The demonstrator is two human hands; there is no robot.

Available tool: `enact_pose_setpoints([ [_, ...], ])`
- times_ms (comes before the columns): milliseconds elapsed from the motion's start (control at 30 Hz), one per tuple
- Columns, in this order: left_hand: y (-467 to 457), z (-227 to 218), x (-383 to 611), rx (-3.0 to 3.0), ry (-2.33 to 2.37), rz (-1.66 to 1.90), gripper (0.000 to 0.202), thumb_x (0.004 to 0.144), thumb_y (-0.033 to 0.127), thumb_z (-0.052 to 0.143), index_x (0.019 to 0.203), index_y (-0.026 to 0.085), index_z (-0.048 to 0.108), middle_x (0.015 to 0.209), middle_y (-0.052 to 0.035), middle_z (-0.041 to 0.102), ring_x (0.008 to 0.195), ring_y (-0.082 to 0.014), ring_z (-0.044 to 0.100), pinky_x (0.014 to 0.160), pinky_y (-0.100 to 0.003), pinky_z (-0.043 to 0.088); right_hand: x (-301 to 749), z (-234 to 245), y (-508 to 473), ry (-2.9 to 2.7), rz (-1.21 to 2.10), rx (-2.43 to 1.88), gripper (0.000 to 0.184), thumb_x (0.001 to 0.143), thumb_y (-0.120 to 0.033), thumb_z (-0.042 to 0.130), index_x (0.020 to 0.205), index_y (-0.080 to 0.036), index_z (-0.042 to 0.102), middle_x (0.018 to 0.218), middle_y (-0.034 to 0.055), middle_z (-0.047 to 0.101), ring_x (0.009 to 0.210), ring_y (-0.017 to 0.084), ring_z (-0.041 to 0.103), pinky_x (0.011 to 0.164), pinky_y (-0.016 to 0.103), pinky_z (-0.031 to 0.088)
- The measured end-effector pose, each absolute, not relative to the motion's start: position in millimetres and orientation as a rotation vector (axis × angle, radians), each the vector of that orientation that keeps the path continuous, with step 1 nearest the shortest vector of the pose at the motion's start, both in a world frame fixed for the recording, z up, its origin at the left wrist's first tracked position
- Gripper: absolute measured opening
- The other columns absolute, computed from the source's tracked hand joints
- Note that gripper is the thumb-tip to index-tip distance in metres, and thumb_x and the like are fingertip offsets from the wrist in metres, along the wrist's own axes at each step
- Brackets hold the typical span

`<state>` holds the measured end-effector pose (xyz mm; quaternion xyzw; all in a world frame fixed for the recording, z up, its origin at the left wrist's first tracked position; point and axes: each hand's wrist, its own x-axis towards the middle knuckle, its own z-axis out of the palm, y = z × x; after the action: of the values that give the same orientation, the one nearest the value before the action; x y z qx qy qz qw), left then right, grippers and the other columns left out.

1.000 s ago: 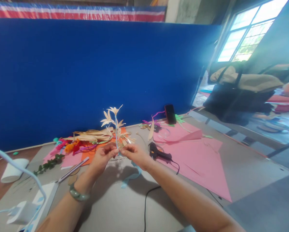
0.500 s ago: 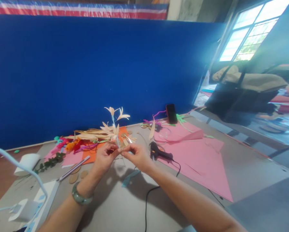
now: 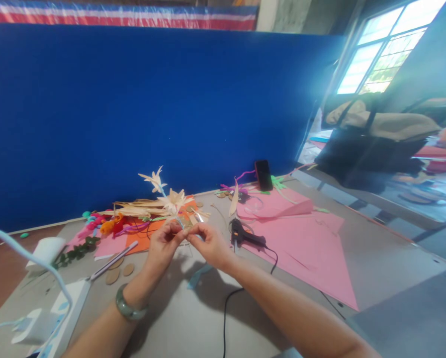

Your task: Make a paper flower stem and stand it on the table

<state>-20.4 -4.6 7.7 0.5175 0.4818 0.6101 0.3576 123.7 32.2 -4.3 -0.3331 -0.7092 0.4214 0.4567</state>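
My left hand (image 3: 162,246) and my right hand (image 3: 211,244) meet above the grey table (image 3: 185,318), both pinched on the light-blue stem of a small flower sprig (image 3: 166,196). The sprig carries cream, star-shaped paper or straw flowers and leans up and to the left. A light-blue ribbon strip (image 3: 198,276) hangs from under my right hand onto the table. A green bangle (image 3: 128,308) sits on my left wrist.
A black glue gun (image 3: 245,236) with its cord lies right of my hands, on pink paper sheets (image 3: 308,248). Orange paper, straw strips and coloured pipe cleaners (image 3: 107,223) lie behind. A phone (image 3: 263,175) leans on the blue wall. Wooden discs, a pen and a power strip (image 3: 64,308) are left.
The flower sprig has tipped from nearly upright to leaning left and lower, turning between my fingers. Both hands stay together at its stem.
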Motion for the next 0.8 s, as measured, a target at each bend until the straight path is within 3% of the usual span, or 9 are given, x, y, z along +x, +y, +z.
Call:
enact_pose_setpoints([
  [200, 3, -4, -29, 1.13, 1.04, 1.478, 0.025, 0.06, 0.034, 0.081, 0.07, 0.015, 0.067, 0.063, 0.0015, 0.055, 0.058, -0.0108, 0.048, 0.056, -0.024, 0.04, 126, 4, 36, -1.622, 1.401, -0.701, 0.013, 0.074, -0.026, 0.066, 0.067, -0.016, 0.063, 0.067, 0.0001, 0.066, 0.068, 0.014, 0.059, 0.071, 0.027, 0.045],
  [400, 9, -12, -44, 1.25, 0.935, 1.353, 0.019, 0.07, 0.032, 0.075, 0.065, 0.015, 0.066, 0.064, 0.0004, 0.055, 0.062, -0.0116, 0.047, 0.063, -0.026, 0.039, 126, -5, 42, -1.547, 1.62, -0.736, 0.023, 0.067, -0.036, 0.074, 0.069, -0.017, 0.061, 0.061, -0.002, 0.06, 0.059, 0.011, 0.053, 0.056, 0.024, 0.042],
  [600, 8, -5, -39, 1.242, 1.107, 1.44, 0.026, 0.064, 0.032, 0.078, 0.059, 0.016, 0.058, 0.06, 0.0036, 0.05, 0.06, -0.011, 0.045, 0.06, -0.024, 0.037, 123, -2, 39, -1.589, 1.423, -0.786, 0.015, 0.069, -0.027, 0.07, 0.065, -0.016, 0.062, 0.06, -0.0031, 0.058, 0.057, 0.01, 0.049, 0.058, 0.024, 0.039],
  [800, 2, -3, -33, 1.362, 1.225, 1.458, 0.021, 0.071, 0.032, 0.073, 0.064, 0.017, 0.061, 0.069, 0.001, 0.055, 0.065, -0.0125, 0.049, 0.064, -0.025, 0.039, 120, -6, 36, -1.659, 1.168, -0.772, 0.011, 0.074, -0.024, 0.065, 0.068, -0.015, 0.065, 0.063, -0.0006, 0.063, 0.061, 0.012, 0.054, 0.062, 0.025, 0.042],
])
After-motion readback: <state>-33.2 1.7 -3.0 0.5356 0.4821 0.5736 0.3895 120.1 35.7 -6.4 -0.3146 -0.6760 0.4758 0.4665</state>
